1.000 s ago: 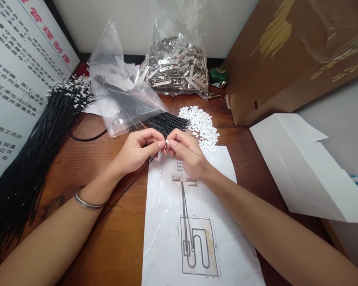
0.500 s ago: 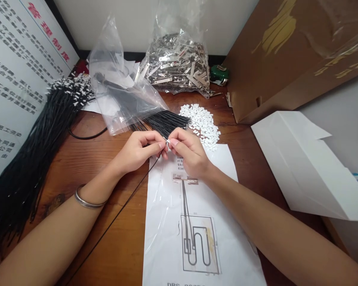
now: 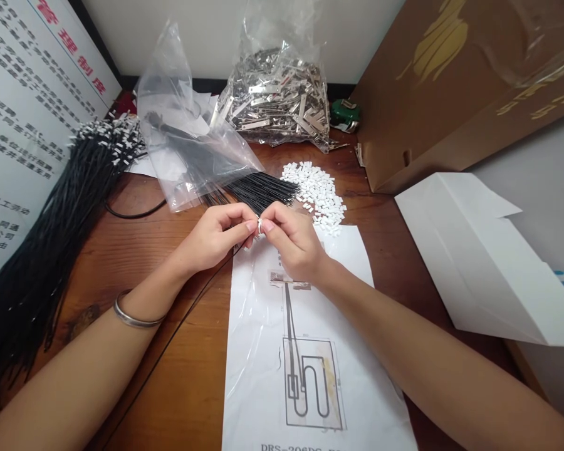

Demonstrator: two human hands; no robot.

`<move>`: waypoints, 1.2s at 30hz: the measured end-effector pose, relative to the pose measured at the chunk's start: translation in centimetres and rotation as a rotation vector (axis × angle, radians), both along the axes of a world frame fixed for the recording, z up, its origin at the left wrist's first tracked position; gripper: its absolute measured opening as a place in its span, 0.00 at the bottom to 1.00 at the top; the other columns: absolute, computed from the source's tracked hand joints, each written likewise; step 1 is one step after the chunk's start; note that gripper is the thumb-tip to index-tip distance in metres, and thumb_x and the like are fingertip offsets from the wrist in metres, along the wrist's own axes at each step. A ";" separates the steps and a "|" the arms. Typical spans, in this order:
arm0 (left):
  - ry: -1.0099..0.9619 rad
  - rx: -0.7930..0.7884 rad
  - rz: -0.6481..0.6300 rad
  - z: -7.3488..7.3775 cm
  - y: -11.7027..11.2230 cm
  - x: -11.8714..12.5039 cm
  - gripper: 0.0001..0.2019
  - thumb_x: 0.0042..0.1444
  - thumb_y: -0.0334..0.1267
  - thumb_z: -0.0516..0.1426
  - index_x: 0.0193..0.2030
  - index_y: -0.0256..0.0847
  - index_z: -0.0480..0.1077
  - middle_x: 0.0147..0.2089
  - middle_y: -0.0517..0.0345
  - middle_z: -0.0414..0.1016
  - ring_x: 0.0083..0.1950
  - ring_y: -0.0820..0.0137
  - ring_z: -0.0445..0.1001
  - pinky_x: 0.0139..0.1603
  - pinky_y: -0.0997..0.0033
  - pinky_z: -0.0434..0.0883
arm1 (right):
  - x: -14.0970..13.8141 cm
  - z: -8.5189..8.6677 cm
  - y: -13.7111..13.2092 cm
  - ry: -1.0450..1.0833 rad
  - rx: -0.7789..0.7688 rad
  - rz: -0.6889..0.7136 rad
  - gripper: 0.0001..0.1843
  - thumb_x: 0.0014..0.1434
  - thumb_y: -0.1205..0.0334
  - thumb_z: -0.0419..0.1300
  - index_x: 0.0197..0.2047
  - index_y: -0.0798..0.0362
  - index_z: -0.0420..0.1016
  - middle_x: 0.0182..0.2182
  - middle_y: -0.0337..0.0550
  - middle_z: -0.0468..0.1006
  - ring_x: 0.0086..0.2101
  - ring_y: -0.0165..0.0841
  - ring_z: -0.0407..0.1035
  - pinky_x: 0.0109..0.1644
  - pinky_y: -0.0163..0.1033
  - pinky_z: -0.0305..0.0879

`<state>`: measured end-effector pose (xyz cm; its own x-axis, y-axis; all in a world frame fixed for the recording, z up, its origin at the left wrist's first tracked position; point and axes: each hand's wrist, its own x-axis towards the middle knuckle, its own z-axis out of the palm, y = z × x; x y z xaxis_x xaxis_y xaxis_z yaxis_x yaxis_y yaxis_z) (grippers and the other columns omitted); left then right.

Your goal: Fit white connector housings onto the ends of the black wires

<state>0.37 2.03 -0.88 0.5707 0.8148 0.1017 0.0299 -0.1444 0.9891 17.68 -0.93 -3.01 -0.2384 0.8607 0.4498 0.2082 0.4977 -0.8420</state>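
Wire, thin and black, runs from the fingertips at mid-scene down to the near left edge, over the table. The left hand pinches its far end, thumb against forefinger. The right hand, close beside it, has its fingers narrowed on a small white piece; whether that sits on the wire, I cannot tell. A bangle rings the left forearm.

Beneath the right hand lies a printed sheet with 1 looped diagram. Just beyond the hands are a black bundle, partly inside a clear bag, and, to its right, a white pile. Farther off stands a bag of metal strips, with a green tape measure at its right. At far left lies a white-tipped bundle; at right, a brown box and a white carton.
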 end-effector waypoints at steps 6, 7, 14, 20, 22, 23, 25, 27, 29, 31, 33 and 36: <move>0.032 0.015 -0.017 -0.1 0.1 -0.2 0.19 0.57 0.52 0.63 0.26 0.38 0.72 0.23 0.59 0.71 0.26 0.73 0.67 0.30 0.72 0.64 | 0.1 0.0 0.1 0.009 -0.029 0.059 0.11 0.66 0.62 0.51 0.31 0.50 0.65 0.23 0.36 0.73 0.23 0.28 0.60 0.28 0.37 0.54; 0.033 0.021 -0.021 -0.2 0.1 -0.3 0.19 0.57 0.51 0.63 0.26 0.38 0.72 0.23 0.60 0.71 0.26 0.74 0.67 0.30 0.73 0.64 | 0.2 0.1 0.1 0.007 -0.030 0.064 0.11 0.66 0.62 0.51 0.30 0.50 0.65 0.23 0.36 0.73 0.23 0.28 0.61 0.29 0.37 0.54; 0.034 0.006 -0.024 -0.1 0.2 -0.3 0.18 0.56 0.51 0.63 0.26 0.38 0.71 0.22 0.60 0.70 0.25 0.74 0.66 0.29 0.73 0.64 | 0.0 0.0 0.2 -0.008 -0.068 0.059 0.11 0.66 0.61 0.51 0.30 0.50 0.64 0.23 0.37 0.71 0.24 0.29 0.61 0.30 0.38 0.56; -0.016 -0.044 -0.013 0.2 0.0 0.0 0.19 0.57 0.52 0.62 0.26 0.37 0.71 0.22 0.58 0.72 0.25 0.73 0.69 0.29 0.73 0.67 | -0.2 0.0 0.1 0.076 -0.150 -0.025 0.12 0.65 0.59 0.52 0.29 0.50 0.64 0.22 0.34 0.65 0.23 0.27 0.57 0.28 0.37 0.52; 0.004 -0.054 -0.019 0.2 -0.1 0.0 0.19 0.55 0.52 0.64 0.26 0.37 0.71 0.22 0.57 0.74 0.25 0.73 0.70 0.29 0.73 0.67 | -0.2 -0.2 0.2 0.146 -0.200 -0.063 0.12 0.65 0.57 0.53 0.29 0.50 0.64 0.22 0.34 0.63 0.23 0.27 0.55 0.27 0.36 0.52; 0.018 -0.054 -0.015 0.2 -0.2 0.0 0.19 0.55 0.52 0.65 0.26 0.37 0.72 0.22 0.57 0.74 0.24 0.73 0.70 0.28 0.73 0.67 | -0.2 -0.3 0.3 0.193 -0.228 -0.086 0.13 0.65 0.56 0.54 0.30 0.50 0.63 0.22 0.34 0.62 0.23 0.27 0.54 0.27 0.36 0.51; 0.034 -0.040 0.026 0.0 -0.3 0.0 0.18 0.53 0.52 0.66 0.27 0.37 0.73 0.22 0.57 0.76 0.24 0.73 0.71 0.28 0.73 0.68 | -0.3 -0.5 0.5 0.305 -0.272 -0.137 0.13 0.66 0.53 0.55 0.30 0.49 0.62 0.22 0.33 0.61 0.22 0.26 0.52 0.24 0.36 0.49; 0.034 0.010 0.093 -0.3 -0.5 0.0 0.16 0.54 0.49 0.67 0.29 0.37 0.75 0.23 0.56 0.77 0.24 0.72 0.73 0.28 0.73 0.69 | -0.3 -0.8 0.8 0.434 -0.286 -0.209 0.14 0.66 0.51 0.55 0.31 0.48 0.61 0.22 0.32 0.60 0.20 0.25 0.49 0.22 0.35 0.45; 0.039 0.090 0.148 -0.3 -0.9 0.1 0.12 0.55 0.46 0.66 0.32 0.38 0.77 0.25 0.55 0.79 0.26 0.71 0.75 0.30 0.72 0.71 | -0.3 -0.9 1.2 0.548 -0.283 -0.300 0.15 0.66 0.49 0.54 0.32 0.47 0.58 0.22 0.31 0.58 0.18 0.24 0.45 0.20 0.35 0.42; 0.074 0.170 0.172 -0.1 -1.4 0.3 0.09 0.57 0.42 0.64 0.37 0.38 0.79 0.27 0.55 0.81 0.28 0.70 0.77 0.33 0.71 0.73 | -0.2 -1.0 1.6 0.613 -0.270 -0.374 0.15 0.66 0.47 0.53 0.34 0.46 0.56 0.22 0.30 0.57 0.17 0.23 0.43 0.19 0.35 0.40; 0.142 0.214 0.174 0.7 -1.9 0.5 0.09 0.57 0.40 0.63 0.40 0.38 0.80 0.28 0.55 0.82 0.29 0.69 0.78 0.33 0.70 0.73 | -0.2 -1.0 1.8 0.653 -0.252 -0.417 0.15 0.67 0.46 0.52 0.35 0.46 0.56 0.22 0.30 0.57 0.16 0.23 0.43 0.18 0.35 0.39; 0.262 0.235 0.243 2.4 -2.4 0.1 0.09 0.58 0.38 0.61 0.41 0.37 0.81 0.28 0.56 0.82 0.29 0.69 0.77 0.31 0.71 0.72 | -0.2 -0.9 1.8 0.733 -0.237 -0.427 0.14 0.66 0.46 0.53 0.37 0.46 0.59 0.21 0.30 0.57 0.16 0.24 0.43 0.18 0.35 0.38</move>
<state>0.45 -0.38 1.54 0.3965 0.9007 0.1777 0.3364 -0.3227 0.8847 17.44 0.86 -3.91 0.4042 0.9002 0.1617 -0.2966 0.2963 -0.9079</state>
